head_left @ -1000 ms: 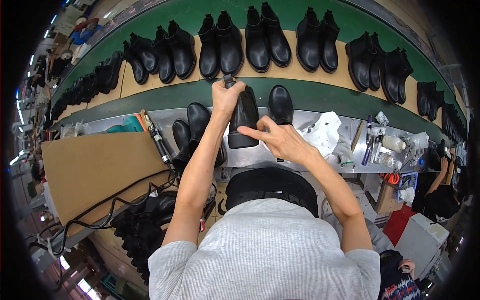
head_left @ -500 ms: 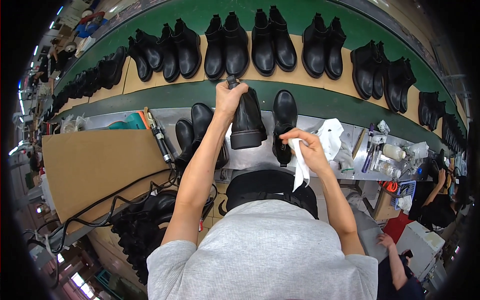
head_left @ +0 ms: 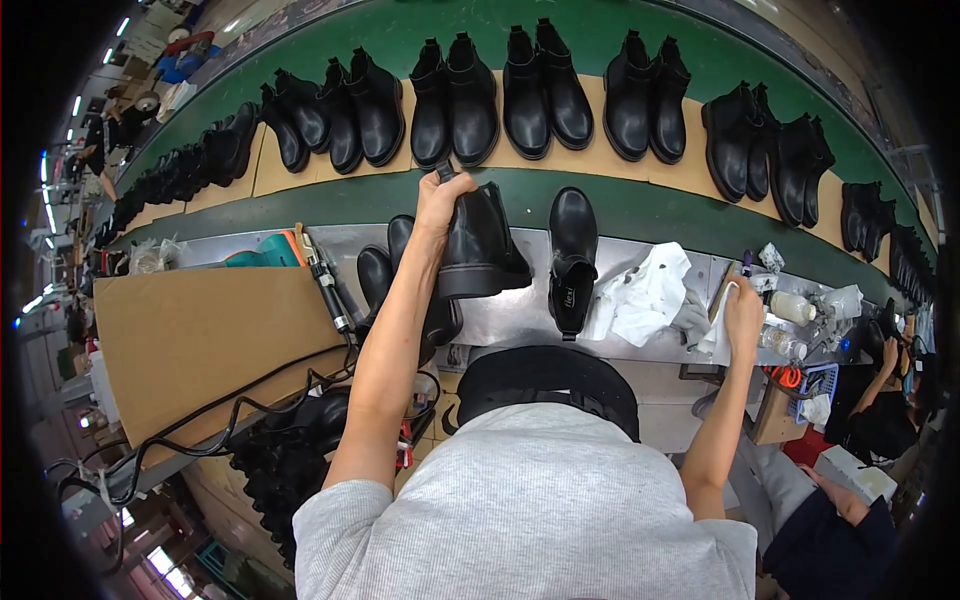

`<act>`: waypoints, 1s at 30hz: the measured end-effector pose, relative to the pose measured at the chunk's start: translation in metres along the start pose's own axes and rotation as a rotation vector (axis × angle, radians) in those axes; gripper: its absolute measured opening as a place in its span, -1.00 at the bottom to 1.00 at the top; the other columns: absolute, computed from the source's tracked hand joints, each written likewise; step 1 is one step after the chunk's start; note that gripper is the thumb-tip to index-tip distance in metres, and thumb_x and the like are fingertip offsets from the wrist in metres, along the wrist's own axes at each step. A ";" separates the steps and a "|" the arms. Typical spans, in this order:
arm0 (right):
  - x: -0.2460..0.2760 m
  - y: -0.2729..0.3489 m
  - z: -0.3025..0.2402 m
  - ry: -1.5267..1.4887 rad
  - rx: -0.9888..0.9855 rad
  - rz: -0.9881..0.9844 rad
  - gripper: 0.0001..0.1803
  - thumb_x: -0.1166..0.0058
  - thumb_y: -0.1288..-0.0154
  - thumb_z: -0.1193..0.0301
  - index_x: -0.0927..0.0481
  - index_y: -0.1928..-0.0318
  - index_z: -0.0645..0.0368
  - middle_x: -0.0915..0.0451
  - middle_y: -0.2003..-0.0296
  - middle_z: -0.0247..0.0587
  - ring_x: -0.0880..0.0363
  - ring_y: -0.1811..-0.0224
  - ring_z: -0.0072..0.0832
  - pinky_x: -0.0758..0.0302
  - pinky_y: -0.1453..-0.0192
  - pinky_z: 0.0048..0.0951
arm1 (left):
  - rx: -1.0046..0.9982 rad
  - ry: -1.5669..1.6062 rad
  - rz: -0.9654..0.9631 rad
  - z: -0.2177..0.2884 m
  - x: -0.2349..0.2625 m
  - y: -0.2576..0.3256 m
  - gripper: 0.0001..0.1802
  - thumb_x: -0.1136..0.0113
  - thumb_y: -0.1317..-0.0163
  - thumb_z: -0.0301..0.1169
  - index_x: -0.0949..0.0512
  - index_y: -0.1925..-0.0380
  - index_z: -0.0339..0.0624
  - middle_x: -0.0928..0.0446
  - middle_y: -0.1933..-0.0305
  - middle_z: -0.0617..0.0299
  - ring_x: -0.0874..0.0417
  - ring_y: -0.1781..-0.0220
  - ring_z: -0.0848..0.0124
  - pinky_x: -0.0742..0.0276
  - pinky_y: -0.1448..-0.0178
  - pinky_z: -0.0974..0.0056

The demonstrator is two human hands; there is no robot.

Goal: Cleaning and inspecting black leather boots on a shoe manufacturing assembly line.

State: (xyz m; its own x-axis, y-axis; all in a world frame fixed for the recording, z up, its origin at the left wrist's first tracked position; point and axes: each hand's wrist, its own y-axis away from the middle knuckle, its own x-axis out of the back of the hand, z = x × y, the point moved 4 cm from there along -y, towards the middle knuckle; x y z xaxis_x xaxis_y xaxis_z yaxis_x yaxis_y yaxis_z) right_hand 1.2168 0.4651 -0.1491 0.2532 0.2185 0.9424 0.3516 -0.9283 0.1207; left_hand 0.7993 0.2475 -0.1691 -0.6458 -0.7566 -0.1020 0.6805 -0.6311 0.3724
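The right hand had swung out to the bench, gripping a white cloth; the left hand clasped a black boot.

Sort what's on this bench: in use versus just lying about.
In use:
left hand holding black boot
right hand on white cloth

Lying about:
upright boot
crumpled white rag
cardboard sheet
boots on green belt

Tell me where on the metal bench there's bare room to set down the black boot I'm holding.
The clearest bare patch of the steel bench lies under the black ankle boot in your left hand, bordered right by the upright black boot. Further right it is crowded: crumpled white cloths, then small bottles by your right hand. The brown cardboard sheet at left is bare.
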 end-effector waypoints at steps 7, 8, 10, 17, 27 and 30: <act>-0.022 0.009 -0.031 -0.632 0.036 -0.181 -0.75 0.11 -0.08 0.52 -0.56 0.22 0.29 -0.64 0.37 -0.06 -0.61 0.33 -0.36 -0.45 0.20 -0.40 | -0.087 0.236 -0.067 -0.005 0.012 0.004 -0.97 -0.11 0.09 -0.56 -0.50 0.63 -0.23 -0.53 0.51 0.27 -0.50 0.46 0.54 -0.37 0.29 0.47; -0.024 0.008 -0.040 -0.645 0.066 -0.201 -0.76 0.10 -0.07 0.53 -0.56 0.25 0.29 -0.64 0.38 -0.10 -0.60 0.34 -0.41 -0.45 0.20 -0.44 | -0.063 0.224 -0.041 -0.004 0.014 0.004 -0.97 -0.11 0.09 -0.57 -0.49 0.63 -0.25 -0.51 0.51 0.27 -0.49 0.47 0.52 -0.37 0.29 0.46; -0.024 0.007 -0.042 -0.562 0.116 -0.142 -0.78 0.11 -0.08 0.52 -0.56 0.30 0.31 -0.62 0.43 -0.11 -0.59 0.35 -0.43 -0.44 0.21 -0.45 | -0.066 0.225 -0.057 -0.006 0.016 0.003 -0.99 -0.11 0.09 -0.56 -0.49 0.61 -0.24 -0.51 0.51 0.28 -0.49 0.46 0.52 -0.36 0.28 0.46; -0.003 -0.007 0.031 0.041 -0.092 0.141 -0.67 0.16 -0.18 0.34 -0.57 0.14 0.22 -0.60 0.32 0.08 -0.56 0.30 -0.05 -0.45 0.13 -0.19 | -0.156 -0.197 0.029 0.007 0.015 0.006 -0.90 -0.23 0.01 -0.41 -0.52 0.52 -0.15 -0.48 0.50 0.40 -0.45 0.44 0.58 -0.33 0.28 0.44; -0.068 0.011 -0.019 0.311 -0.161 -0.198 -0.48 -0.25 0.05 0.13 -0.57 0.13 0.24 -0.58 0.25 -0.03 -0.41 0.01 -0.08 -0.42 0.01 -0.16 | -0.219 -1.214 -0.036 0.047 -0.018 0.107 -0.09 -0.39 0.08 -0.29 -0.05 -0.20 -0.34 -0.40 -0.03 -0.30 -0.53 0.02 -0.08 -0.43 -0.05 0.07; -0.101 0.008 -0.016 0.079 -0.011 -0.081 -0.51 -0.27 0.01 0.14 -0.56 0.19 0.27 -0.57 0.34 -0.07 -0.47 0.17 -0.14 -0.44 0.15 -0.24 | -0.194 -1.081 0.096 0.052 -0.018 0.105 -0.16 -0.37 0.03 -0.34 -0.08 -0.17 -0.31 -0.46 0.07 -0.20 -0.56 0.12 -0.03 -0.45 0.05 0.14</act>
State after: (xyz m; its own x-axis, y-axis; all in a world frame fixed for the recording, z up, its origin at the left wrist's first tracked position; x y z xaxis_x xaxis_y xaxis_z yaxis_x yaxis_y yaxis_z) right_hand 1.1794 0.4308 -0.2381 0.1529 0.2688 0.9510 0.3579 -0.9120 0.2002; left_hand 0.8650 0.2039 -0.0804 -0.4849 -0.3149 0.8159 0.7258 -0.6654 0.1746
